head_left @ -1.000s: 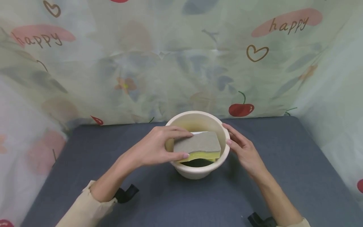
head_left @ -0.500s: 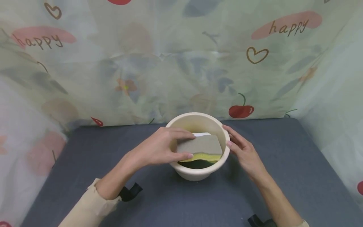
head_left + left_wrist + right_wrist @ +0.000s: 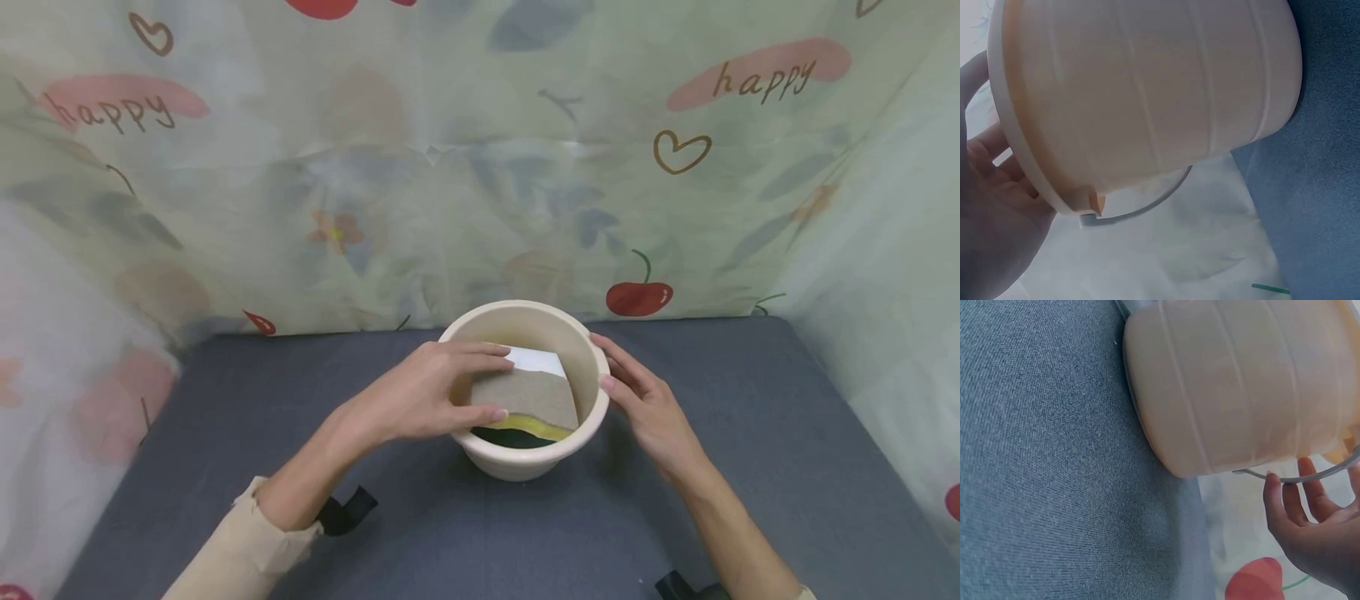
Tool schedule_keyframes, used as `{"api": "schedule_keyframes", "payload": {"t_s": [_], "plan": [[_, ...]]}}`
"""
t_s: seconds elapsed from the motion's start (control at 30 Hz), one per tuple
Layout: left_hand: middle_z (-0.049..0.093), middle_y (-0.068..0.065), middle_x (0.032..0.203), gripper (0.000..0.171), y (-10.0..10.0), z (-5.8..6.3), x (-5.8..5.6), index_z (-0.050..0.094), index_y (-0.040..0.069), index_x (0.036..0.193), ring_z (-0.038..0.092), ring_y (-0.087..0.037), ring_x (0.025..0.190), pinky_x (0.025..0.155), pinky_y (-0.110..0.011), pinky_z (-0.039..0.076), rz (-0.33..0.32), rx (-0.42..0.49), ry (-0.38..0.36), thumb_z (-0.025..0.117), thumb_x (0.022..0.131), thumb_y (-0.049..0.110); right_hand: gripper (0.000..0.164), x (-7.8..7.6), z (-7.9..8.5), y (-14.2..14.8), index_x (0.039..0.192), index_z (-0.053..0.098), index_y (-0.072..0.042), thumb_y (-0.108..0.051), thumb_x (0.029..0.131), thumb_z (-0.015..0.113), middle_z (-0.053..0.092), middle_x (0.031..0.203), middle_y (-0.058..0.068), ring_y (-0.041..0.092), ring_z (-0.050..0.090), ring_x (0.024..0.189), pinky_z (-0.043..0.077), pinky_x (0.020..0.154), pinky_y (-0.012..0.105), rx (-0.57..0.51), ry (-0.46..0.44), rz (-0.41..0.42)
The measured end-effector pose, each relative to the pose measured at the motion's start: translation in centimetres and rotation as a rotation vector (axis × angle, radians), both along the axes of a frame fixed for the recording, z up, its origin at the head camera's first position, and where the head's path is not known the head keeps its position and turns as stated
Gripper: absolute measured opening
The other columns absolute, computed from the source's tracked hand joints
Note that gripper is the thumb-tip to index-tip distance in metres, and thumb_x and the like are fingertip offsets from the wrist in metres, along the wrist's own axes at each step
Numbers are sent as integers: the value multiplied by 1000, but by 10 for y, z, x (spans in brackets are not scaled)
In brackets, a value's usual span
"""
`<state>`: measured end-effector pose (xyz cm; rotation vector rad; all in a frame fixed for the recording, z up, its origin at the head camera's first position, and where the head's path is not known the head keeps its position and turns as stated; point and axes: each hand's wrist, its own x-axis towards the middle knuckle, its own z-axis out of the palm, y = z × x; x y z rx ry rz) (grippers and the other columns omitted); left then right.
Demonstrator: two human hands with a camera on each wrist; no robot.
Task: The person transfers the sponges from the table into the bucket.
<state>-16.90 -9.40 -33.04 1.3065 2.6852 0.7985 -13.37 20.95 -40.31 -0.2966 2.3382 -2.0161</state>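
Observation:
A cream plastic bucket (image 3: 513, 460) stands on the dark table. Inside it lies a slab like a sponge (image 3: 528, 396), grey on top with a yellow layer below, tilted down to the right. A white piece (image 3: 538, 360) shows behind the slab. My left hand (image 3: 420, 392) reaches over the near-left rim, fingers and thumb extended across the slab's left end; the palm hides part of it. My right hand (image 3: 654, 417) holds the bucket's right rim, and in the right wrist view its curved fingers lie by the grey bail handle (image 3: 1316, 477).
The dark blue-grey cloth (image 3: 465, 542) covers the table. A patterned curtain (image 3: 450, 208) hangs behind it and at both sides. Something dark green (image 3: 517, 438) shows low inside the bucket; its kind is unclear.
The slab has sunk and tilted deeper into the bucket, showing more of the white piece. My left hand has shifted slightly right; my right hand stays at the rim.

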Motion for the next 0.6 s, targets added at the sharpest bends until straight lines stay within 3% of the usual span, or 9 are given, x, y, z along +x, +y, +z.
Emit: {"api": "schedule_keyframes", "payload": {"t_s": [0.27, 0.37, 0.6], "plan": [[53, 5, 144, 52, -7, -4, 2, 63, 20, 136, 46, -11, 134, 104, -38, 44, 30, 51, 1, 70, 91, 46, 49, -2, 0, 5, 152, 43, -29, -28, 104, 54, 45, 152, 1, 10, 47, 132, 41, 99, 14, 94, 14, -5], [51, 6, 146, 52, -10, -4, 2, 62, 22, 137, 40, -12, 138, 106, -40, 42, 48, 55, 13, 70, 91, 45, 49, -1, 1, 7, 152, 42, -32, -27, 105, 53, 44, 153, -3, 7, 45, 134, 38, 101, 13, 145, 57, -9], [47, 5, 151, 56, -19, -6, 5, 59, 20, 141, 26, -15, 147, 112, -47, 35, 75, 82, 1, 69, 92, 46, 53, 1, 4, 14, 155, 32, -37, -21, 107, 47, 51, 145, 3, 6, 47, 130, 35, 100, 10, 279, 173, -17]]}}
